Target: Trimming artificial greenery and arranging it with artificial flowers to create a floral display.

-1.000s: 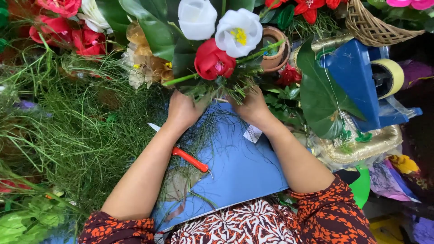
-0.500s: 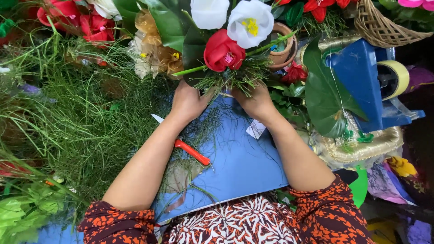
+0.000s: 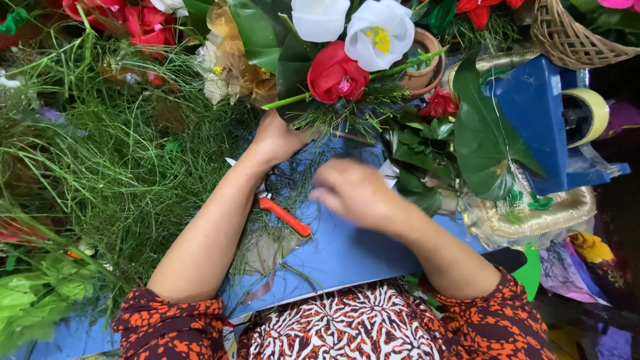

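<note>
The red rose and white flowers look like matt cloth. The blue board is smooth, faintly glossy. The basket is rough woven wicker; the scissor handle is glossy orange plastic.

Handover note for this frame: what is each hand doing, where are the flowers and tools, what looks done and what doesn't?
Left hand: grips the bouquet at its stems, holding it above the blue board.
Right hand: blurred, over the board, off the bouquet; nothing visibly held.
Scissors: on the board by the left wrist, orange handles.
Tape dispenser: to the right.
Done: red and white flowers and greenery gathered.
Left: no binding visible on the stems.
</note>
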